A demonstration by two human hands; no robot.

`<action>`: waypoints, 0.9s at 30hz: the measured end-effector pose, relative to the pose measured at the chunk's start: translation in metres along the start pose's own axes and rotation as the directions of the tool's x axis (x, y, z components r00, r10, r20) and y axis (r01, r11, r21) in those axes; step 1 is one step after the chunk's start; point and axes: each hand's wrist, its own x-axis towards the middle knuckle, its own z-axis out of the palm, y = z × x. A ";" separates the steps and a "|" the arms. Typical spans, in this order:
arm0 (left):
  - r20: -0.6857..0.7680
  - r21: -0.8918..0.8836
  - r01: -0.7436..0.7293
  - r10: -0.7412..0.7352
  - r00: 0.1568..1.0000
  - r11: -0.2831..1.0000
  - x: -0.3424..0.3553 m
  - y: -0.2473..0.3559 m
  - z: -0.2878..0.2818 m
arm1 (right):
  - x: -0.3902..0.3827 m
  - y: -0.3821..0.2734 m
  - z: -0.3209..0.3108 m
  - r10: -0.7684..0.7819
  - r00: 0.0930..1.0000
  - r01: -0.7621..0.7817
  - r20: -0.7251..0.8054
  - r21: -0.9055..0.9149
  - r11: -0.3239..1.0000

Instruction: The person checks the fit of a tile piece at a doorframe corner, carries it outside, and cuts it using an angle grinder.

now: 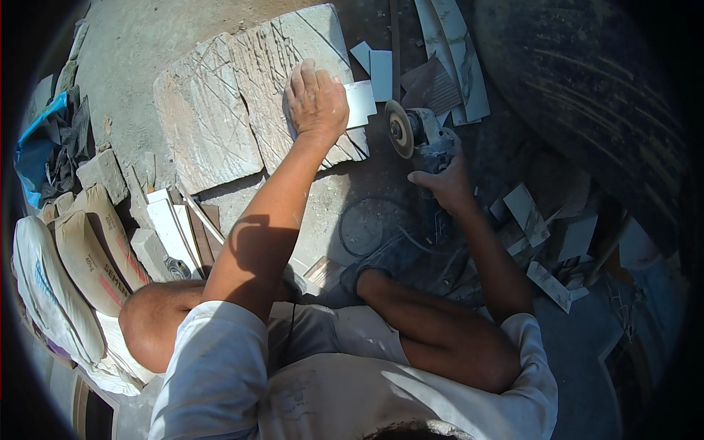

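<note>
My left hand (315, 103) presses down on a scored, pale stone slab (260, 55), its fingers bent and close together. From under the right side of this hand a small white tile piece (360, 103) sticks out past the slab's edge; how far it runs beneath the palm is hidden. To the right, my right hand (447, 180) grips an angle grinder (429, 143) by its body, thumb pointing left. The grinder's round disc (400, 130) faces the tile piece with a gap between them. Whether the disc spins I cannot tell.
White tile offcuts (380, 73) and long curved strips (458, 59) lie beyond the grinder. Broken tiles (526, 213) are scattered at right, near a large dark curved surface (594, 95). Several cement bags (88, 257) stand left. A cable (352, 246) loops on the ground.
</note>
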 end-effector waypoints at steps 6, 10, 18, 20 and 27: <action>0.007 0.009 0.052 -0.052 0.999 0.999 0.001 0.006 -0.001 | 0.000 -0.002 0.002 -0.028 1.000 0.027 0.003 0.034 0.999; -0.016 0.003 0.052 -0.052 0.999 0.999 -0.001 0.004 0.001 | 0.002 -0.003 0.004 -0.033 0.999 0.033 0.012 0.041 0.999; -0.017 0.004 0.041 -0.041 0.999 0.999 -0.001 0.005 0.000 | 0.002 -0.003 0.004 -0.028 1.000 0.027 0.008 0.024 0.999; -0.017 0.003 0.043 -0.043 0.999 0.999 0.000 0.005 0.000 | 0.001 -0.005 0.004 -0.029 1.000 0.029 0.008 0.023 0.999; -0.007 0.003 0.049 -0.049 0.999 0.999 0.000 0.006 -0.001 | 0.003 -0.003 0.006 -0.032 0.999 0.032 -0.003 -0.015 0.999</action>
